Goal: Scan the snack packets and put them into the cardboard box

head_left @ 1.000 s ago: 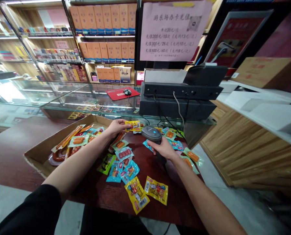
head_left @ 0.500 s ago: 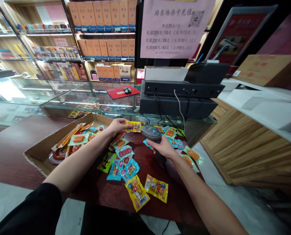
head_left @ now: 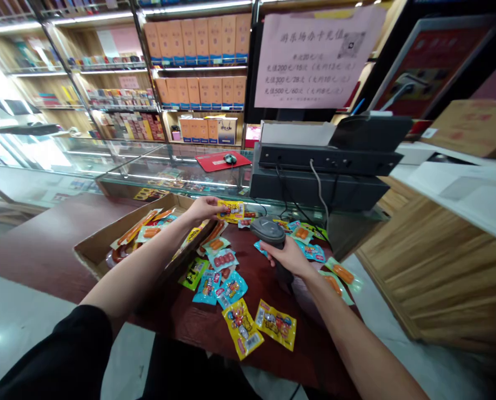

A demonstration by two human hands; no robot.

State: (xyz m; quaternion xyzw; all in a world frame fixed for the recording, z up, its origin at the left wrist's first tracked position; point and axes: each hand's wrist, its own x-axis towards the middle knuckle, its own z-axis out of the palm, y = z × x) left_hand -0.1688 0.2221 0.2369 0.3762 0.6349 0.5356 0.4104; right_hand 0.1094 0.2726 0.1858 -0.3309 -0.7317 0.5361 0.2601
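Between the fingers of my left hand [head_left: 205, 210] is a yellow snack packet [head_left: 232, 210], held above the far part of the dark red table [head_left: 164, 311]. My right hand [head_left: 288, 255] is wrapped round the handle of a dark barcode scanner [head_left: 267, 231], whose head points toward the packet. Nearer me, two more yellow packets [head_left: 276, 325] lie flat. Blue packets [head_left: 231, 289], a green packet [head_left: 194, 273] and clear packs of small sausages [head_left: 223, 259] are spread between my arms. Past my right hand lie several other sausage packs [head_left: 342, 273].
An open cardboard box [head_left: 90, 261] of sausages stands left, partly behind my left forearm. Across the back runs a glass counter [head_left: 156, 164] with a red mouse pad [head_left: 210, 161] and a black cash-register unit [head_left: 322, 183] trailing cables. A wooden cabinet [head_left: 422, 266] stands at right.
The view has shifted, so the whole scene sits a little further right and lower at the back. My left hand still holds the yellow packet, and my right hand the scanner.
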